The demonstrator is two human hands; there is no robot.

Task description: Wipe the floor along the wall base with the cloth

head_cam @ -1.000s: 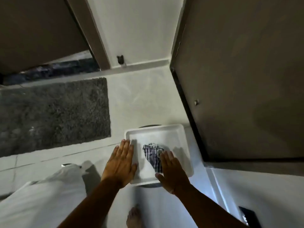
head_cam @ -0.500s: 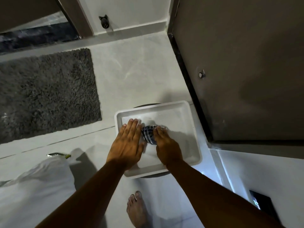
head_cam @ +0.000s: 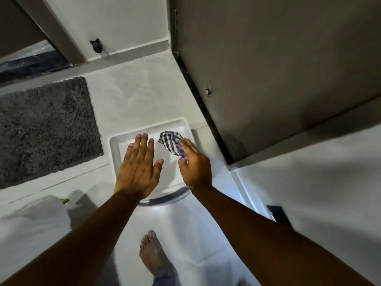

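Observation:
A small checked blue-and-white cloth (head_cam: 172,142) is bunched in my right hand (head_cam: 194,165), which holds it just above the right side of a white rectangular tray (head_cam: 115,149). My left hand (head_cam: 140,164) hovers flat over the left half of the tray, fingers spread, holding nothing. The tray rests on a round metal base (head_cam: 169,198) on the pale floor (head_cam: 134,96). The wall base (head_cam: 136,48) runs along the far side of the floor.
A dark shaggy mat (head_cam: 45,129) lies to the left. A brown door (head_cam: 268,69) stands close on the right, with a black doorstop (head_cam: 96,46) by the far wall. A white bag (head_cam: 35,219) sits at lower left. My bare foot (head_cam: 152,256) is below the tray.
My right hand has closed on the cloth and lifted it off the tray toward the right. My left hand has risen off the tray. The view has shifted back a little.

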